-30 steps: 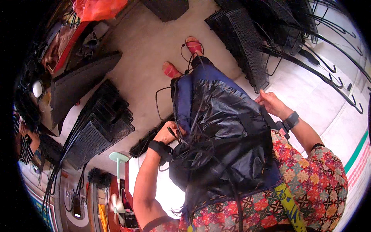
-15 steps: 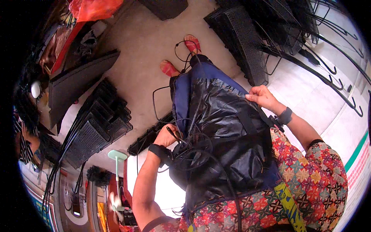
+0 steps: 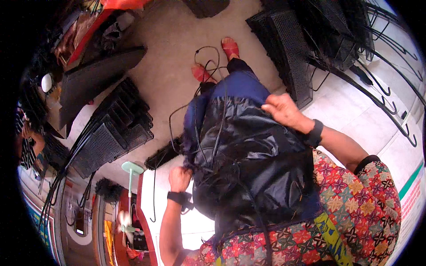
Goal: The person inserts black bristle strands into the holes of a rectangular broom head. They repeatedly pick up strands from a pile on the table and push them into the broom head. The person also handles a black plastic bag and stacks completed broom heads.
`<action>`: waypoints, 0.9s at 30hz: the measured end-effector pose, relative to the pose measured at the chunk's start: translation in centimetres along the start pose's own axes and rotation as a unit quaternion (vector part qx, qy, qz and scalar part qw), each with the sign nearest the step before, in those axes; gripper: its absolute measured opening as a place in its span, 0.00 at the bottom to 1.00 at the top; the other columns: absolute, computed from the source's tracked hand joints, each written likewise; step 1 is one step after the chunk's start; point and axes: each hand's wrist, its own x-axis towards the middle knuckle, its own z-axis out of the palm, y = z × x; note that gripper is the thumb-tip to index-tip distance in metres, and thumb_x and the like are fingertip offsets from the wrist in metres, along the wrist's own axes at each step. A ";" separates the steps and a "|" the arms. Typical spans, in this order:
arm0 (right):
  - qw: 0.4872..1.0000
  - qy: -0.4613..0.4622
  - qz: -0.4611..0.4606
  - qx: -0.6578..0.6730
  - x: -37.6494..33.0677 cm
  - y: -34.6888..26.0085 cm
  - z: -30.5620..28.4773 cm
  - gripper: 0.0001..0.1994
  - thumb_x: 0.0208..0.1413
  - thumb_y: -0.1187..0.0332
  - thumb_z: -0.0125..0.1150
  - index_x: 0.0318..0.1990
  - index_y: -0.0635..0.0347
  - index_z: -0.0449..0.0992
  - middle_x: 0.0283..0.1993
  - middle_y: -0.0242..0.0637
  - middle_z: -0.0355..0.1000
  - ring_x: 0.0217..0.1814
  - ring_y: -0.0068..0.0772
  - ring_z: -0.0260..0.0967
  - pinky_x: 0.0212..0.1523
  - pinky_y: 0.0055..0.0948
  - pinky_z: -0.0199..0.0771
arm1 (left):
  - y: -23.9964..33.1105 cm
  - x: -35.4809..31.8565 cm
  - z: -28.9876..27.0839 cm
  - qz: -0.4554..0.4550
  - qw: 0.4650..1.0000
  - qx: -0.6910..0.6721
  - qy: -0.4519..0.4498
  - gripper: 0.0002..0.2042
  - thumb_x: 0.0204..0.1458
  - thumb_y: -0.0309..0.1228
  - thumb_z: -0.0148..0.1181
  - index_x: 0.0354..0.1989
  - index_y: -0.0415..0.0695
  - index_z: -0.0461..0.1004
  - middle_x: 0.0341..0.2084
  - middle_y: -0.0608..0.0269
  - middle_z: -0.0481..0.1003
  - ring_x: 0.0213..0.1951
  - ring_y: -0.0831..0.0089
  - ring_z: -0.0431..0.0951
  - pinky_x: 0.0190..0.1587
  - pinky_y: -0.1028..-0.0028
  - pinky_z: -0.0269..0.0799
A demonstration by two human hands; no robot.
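Note:
A big black plastic bag (image 3: 253,164) with tangled black wires spilling from it hangs against my front, over a blue cloth (image 3: 235,91). My left hand (image 3: 179,178) is closed on the bag's left edge and the wires there. My right hand (image 3: 284,111) presses on the bag's upper right side, fingers curled over the plastic. Both wrists wear dark bands. Loose black cables (image 3: 206,57) trail from the bag toward my feet in red sandals (image 3: 230,46).
Stacks of black mesh panels (image 3: 113,133) lie on the floor at left, and more mesh racks with hooked black wires (image 3: 319,48) stand at right. A small green stand (image 3: 132,170) sits lower left. Bare concrete floor (image 3: 177,40) lies ahead.
My right hand has slid leftward and up across the bag, from its right edge onto its top. My left hand has dropped lower along the bag's left side.

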 end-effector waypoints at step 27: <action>0.812 0.310 0.431 0.242 -4.3 13.3 -10.5 0.12 0.49 0.66 0.56 0.19 0.64 0.69 0.13 0.35 0.65 0.12 0.22 0.61 0.10 0.23 0.59 | -21.6 5.4 5.1 0.056 0.966 -0.163 -0.191 0.09 0.42 0.23 0.51 0.34 0.38 0.73 0.27 0.52 0.75 0.32 0.65 0.75 0.34 0.68 0.68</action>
